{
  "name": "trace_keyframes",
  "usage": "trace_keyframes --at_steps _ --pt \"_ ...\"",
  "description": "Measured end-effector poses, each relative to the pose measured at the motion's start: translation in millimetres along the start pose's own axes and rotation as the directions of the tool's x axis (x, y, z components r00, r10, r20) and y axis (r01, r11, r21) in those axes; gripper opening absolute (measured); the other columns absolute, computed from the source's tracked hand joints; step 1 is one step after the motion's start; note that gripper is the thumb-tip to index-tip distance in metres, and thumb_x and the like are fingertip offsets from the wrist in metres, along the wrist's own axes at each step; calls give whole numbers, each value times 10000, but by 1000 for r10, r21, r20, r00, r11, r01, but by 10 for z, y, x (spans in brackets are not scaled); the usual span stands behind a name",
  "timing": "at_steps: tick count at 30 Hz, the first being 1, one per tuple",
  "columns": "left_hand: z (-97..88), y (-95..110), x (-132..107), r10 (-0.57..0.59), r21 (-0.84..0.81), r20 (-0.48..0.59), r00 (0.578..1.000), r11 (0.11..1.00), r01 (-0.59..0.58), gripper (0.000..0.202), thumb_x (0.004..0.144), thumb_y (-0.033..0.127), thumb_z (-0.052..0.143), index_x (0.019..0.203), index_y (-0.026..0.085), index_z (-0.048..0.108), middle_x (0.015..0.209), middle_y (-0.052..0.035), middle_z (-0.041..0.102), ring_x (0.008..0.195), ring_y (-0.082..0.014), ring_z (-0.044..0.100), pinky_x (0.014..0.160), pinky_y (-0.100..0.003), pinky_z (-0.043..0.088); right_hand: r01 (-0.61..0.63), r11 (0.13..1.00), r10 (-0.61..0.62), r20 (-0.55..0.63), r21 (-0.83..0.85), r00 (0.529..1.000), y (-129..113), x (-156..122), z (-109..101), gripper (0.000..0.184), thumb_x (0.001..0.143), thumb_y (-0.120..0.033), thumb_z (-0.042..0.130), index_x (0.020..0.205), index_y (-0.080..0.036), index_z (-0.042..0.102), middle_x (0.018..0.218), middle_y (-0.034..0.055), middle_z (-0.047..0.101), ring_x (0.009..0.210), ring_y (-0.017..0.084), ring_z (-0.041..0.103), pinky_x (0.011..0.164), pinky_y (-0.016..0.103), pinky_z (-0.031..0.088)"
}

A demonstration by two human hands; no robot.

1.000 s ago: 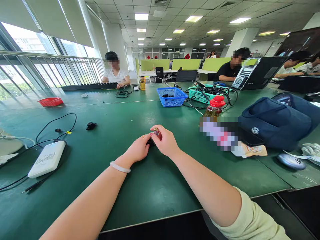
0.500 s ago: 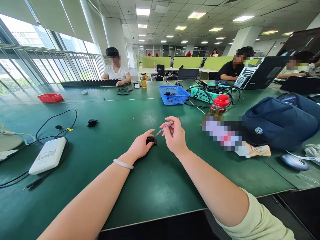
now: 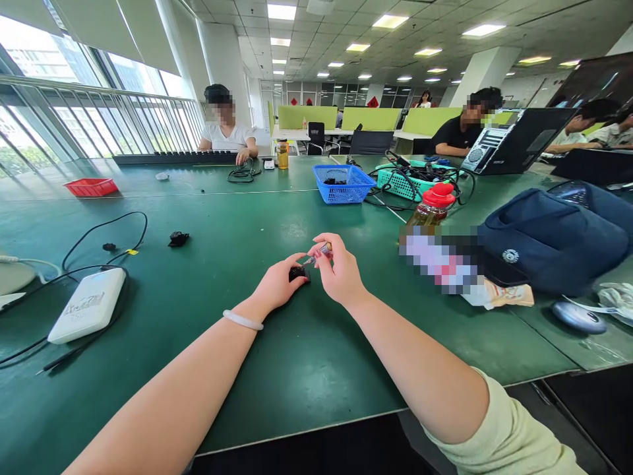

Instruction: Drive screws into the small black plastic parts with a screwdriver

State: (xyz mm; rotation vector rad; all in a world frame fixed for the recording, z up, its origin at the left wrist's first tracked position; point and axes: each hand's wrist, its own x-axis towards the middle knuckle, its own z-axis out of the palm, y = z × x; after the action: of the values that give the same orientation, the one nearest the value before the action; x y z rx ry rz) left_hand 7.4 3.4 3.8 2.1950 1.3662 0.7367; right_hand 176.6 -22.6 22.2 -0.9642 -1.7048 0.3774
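Observation:
My left hand (image 3: pixel 277 285) is closed around a small black part (image 3: pixel 298 272) that rests on the green table (image 3: pixel 297 356). My right hand (image 3: pixel 339 274) pinches a small screwdriver (image 3: pixel 319 253) with a brownish cap, its metal tip pointing down-left onto the black part. A pale bangle sits on my left wrist. Both hands meet near the middle of the table in front of me.
A white power bank (image 3: pixel 86 305) with black cables lies at the left; another small black part (image 3: pixel 178 238) lies beyond it. A blue basket (image 3: pixel 343 183), a red-capped bottle (image 3: pixel 431 206), a navy bag (image 3: pixel 548 239) and a mouse (image 3: pixel 578 317) stand right. A red tray (image 3: pixel 90 187) sits far left. People sit at the far side.
My right hand lifted the screwdriver off the black part, swung up and right, then came back down with the tip on the part. My left hand kept hold of the part.

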Motion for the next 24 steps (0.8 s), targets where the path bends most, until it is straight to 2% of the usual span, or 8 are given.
trace_keyframes --at_steps 5,9,12,19,24 --pt "11 -6 0 31 -4 -1 1000 1000 -31 504 825 193 634 1326 216 579 1105 -55 732 1034 -241 667 968 -394 500 -7 1000 8 65 -16 998 -3 5 -8 202 945 -217 385 1130 -235 465 942 49 699 752 166 648 744 341 523" --pt "15 -17 0 55 0 6 998 998 -55 324 837 203 624 1156 210 680 1074 -46 736 998 -239 664 947 -383 506 -5 1000 8 113 -23 994 -58 12 -13 225 920 -187 410 1119 -246 498 934 32 709 778 163 663 751 323 526" --pt "14 -20 0 72 3 14 997 997 -72 243 849 207 615 1076 203 702 1045 -38 740 946 -228 665 906 -368 515 2 1000 0 93 -18 996 -86 13 -11 214 905 -179 440 1085 -249 533 931 28 724 804 164 682 759 316 533" --pt "13 -23 4 80 28 18 997 996 -81 250 856 223 607 1086 218 704 1017 -30 742 912 -227 665 878 -369 518 -66 998 66 12 13 998 -44 22 -9 138 903 -258 540 1035 -264 581 933 17 756 799 172 708 741 320 533" --pt "17 -36 10 77 32 17 997 996 -78 280 854 212 596 1112 224 703 1029 -33 740 952 -232 668 916 -374 513 -110 993 111 -32 46 993 -43 28 -2 102 876 -281 593 977 -266 592 925 8 757 795 177 708 750 329 542"
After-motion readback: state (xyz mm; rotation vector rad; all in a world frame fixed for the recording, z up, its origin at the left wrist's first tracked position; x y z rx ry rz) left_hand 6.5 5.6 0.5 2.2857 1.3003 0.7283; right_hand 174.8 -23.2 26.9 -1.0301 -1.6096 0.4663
